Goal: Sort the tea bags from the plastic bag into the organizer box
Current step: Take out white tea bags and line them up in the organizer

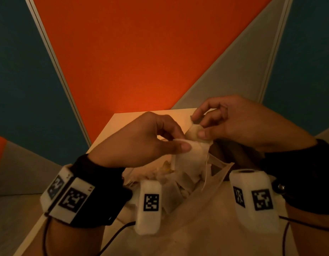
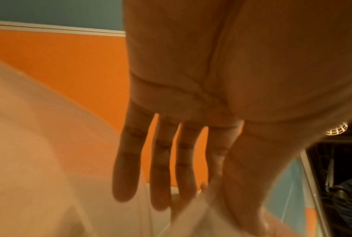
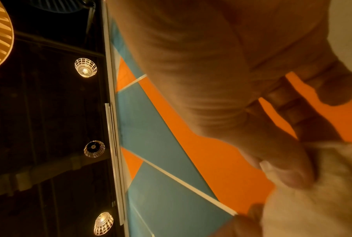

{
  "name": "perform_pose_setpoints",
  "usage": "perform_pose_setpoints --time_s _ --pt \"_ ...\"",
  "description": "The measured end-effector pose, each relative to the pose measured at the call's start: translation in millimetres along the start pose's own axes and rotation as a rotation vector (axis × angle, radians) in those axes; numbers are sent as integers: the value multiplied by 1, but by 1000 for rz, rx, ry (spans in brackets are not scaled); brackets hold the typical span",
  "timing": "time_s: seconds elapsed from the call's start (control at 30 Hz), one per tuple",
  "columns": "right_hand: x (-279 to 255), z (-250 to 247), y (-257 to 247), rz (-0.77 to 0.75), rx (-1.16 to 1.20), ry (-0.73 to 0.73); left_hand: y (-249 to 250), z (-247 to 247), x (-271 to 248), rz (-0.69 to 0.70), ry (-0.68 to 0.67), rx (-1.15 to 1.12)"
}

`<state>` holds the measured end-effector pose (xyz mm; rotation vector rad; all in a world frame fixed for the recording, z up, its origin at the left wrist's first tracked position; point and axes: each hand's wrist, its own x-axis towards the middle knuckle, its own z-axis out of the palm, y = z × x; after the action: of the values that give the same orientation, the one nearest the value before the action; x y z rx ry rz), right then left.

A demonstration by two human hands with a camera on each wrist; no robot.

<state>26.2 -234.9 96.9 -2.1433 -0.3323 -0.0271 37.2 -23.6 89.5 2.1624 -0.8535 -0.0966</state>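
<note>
Over the open plastic bag [image 1: 200,209], both hands are raised above the table. My left hand [image 1: 182,143] pinches the top corner of a white tea bag [image 1: 187,163] between thumb and forefinger; its other fingers are straight in the left wrist view, where the left hand [image 2: 213,184] meets the tea bag [image 2: 191,208]. My right hand [image 1: 198,126] pinches a second, folded tea bag [image 1: 192,134] that touches the first. The right wrist view shows the right hand [image 3: 292,152] with its thumb on that tea bag [image 3: 317,208]. A thin string [image 1: 206,172] hangs from them. More tea bags [image 1: 171,182] lie in the plastic bag. No organizer box can be made out.
The light wooden table [image 1: 123,124] ends at a corner against orange and teal wall panels [image 1: 141,52]. A dark object [image 1: 232,154] sits behind the plastic bag under my right hand; what it is cannot be told. Cables [image 1: 112,241] trail from my wrists.
</note>
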Motion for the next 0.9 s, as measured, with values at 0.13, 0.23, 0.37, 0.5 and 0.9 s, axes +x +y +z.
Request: perform_pose_setpoints --time_s 0.13,0.23,0.37,0.5,0.9 --pt "-3 11 -9 -18 -20 -85 3 5 2 -53 100 -27" --pt "-4 11 -10 -10 -11 -106 2 5 2 -87 110 -37" --pt "-5 11 -12 -5 -1 -93 4 7 3 -118 142 -41" --pt "-11 8 -16 -11 -35 -129 4 9 4 -113 210 -71" --pt "-18 -17 -15 -34 -40 -71 7 19 8 -116 114 -436"
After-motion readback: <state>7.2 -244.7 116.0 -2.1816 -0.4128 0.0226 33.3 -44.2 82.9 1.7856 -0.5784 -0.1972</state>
